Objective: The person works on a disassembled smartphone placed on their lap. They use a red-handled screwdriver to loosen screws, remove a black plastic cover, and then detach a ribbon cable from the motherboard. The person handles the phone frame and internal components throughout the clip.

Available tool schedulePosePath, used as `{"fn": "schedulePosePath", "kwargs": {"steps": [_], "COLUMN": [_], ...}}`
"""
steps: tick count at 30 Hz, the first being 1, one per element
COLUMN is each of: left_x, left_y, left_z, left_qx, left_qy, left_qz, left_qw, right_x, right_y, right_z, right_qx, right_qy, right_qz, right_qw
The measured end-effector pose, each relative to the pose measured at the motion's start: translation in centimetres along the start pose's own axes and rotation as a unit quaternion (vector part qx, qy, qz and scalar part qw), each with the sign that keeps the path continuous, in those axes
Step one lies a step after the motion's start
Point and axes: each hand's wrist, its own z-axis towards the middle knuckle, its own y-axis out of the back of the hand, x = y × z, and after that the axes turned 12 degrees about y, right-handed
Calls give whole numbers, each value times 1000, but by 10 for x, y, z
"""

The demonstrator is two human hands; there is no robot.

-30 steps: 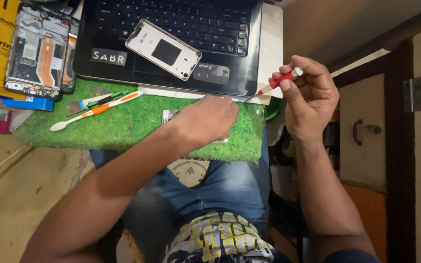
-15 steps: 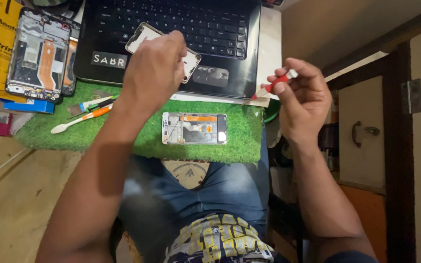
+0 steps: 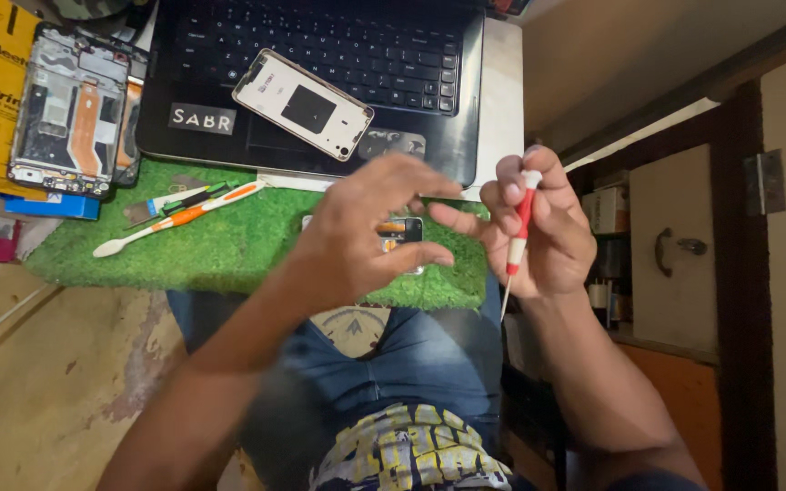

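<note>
Head view: my right hand [image 3: 539,232] pinches a red-and-white screwdriver [image 3: 518,238], tip toward 6 o'clock. My left hand [image 3: 366,232], fingers spread and holding nothing, hovers over the opened phone [image 3: 400,231] on the green mat [image 3: 229,250]. Risk: the blurred left hand could knock the phone off the mat's near edge.

Red-white screwdriver [image 3: 519,227], green mat [image 3: 229,245]
</note>
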Motion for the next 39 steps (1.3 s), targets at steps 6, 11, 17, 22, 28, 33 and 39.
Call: {"fn": "schedulePosePath", "kwargs": {"steps": [6, 11, 17, 22, 28, 33, 39], "left_x": [-10, -7, 10, 17, 33, 41, 39], "left_y": [-11, -8, -29, -40, -42, -28, -9], "left_z": [-7, -19, -25, -36, -37, -40, -45], "left_qx": [52, 68, 37, 29, -18, -89, -38], "left_qy": [155, 137, 145, 313, 343, 337, 179], "left_qz": [-101, -112, -163, -383, -417, -281, 104], "left_qw": [981, 982, 975, 869, 841, 894, 978], "right_x": [6, 11, 13, 14, 6, 1, -3], "right_y": [-14, -21, -27, -31, -30, -17, -9], "right_z": [-15, -20, -22, -23, -15, 2, 2], "right_qx": [36, 80, 144, 209, 246, 174, 146], "right_qy": [31, 56, 78, 70, 81, 123, 76], "right_qz": [-63, -147, -278, -391, -475, -566, -555], "right_qw": [997, 984, 947, 894, 841, 797, 815]}}
